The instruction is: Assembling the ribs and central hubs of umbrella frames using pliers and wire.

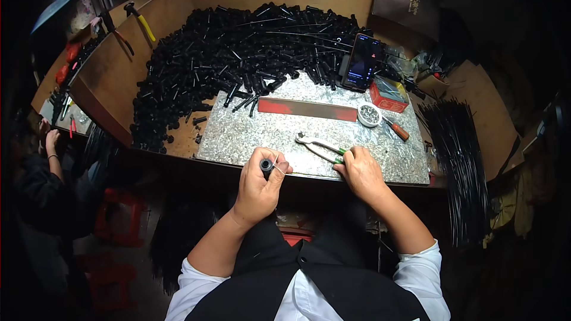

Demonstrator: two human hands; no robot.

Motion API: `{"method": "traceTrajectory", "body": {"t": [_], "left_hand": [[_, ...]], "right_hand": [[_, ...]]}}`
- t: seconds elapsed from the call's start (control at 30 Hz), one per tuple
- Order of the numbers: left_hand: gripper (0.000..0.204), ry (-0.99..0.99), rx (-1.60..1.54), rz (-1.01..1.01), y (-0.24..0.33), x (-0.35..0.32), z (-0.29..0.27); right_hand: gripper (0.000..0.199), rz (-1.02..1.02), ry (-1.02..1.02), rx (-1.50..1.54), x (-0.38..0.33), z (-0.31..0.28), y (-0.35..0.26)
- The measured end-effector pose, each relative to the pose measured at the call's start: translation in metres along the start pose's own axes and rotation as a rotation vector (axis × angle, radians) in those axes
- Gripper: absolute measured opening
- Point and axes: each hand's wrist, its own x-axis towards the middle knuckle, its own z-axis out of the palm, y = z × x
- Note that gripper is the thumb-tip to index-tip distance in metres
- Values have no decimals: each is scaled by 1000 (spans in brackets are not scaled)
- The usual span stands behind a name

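My left hand is wrapped round a short black tube, whose round hollow end faces up. A thin pale strand crosses its thumb and fingertips; I cannot make out what it is. To the right, my right hand has its fingers closed on the green grips of a pair of metal pliers. The pliers rest on the speckled stone slab, their handles spread and their head pointing left and away from me. A flat red and brown bar lies across the slab beyond them.
A large heap of black tubular parts fills the wooden-walled bench. On the right are a white dish of small metal pieces, an orange-handled screwdriver, a phone, a red box and black rods. Another person's hand shows far left.
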Motion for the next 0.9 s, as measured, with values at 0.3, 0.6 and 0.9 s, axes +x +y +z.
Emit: {"method": "traceTrajectory", "body": {"t": [0.3,0.6,0.9], "left_hand": [[14,-33,1,27,-10,-7,-13],[21,13,28,-16,-26,-7,-13],[78,-158,-32,-43,-19,-8,-13]], "right_hand": [[15,120,99,299,1,-6,-2],[23,-64,119,581,4,-55,-22],[42,-177,426,-204,9,-71,-29]]}}
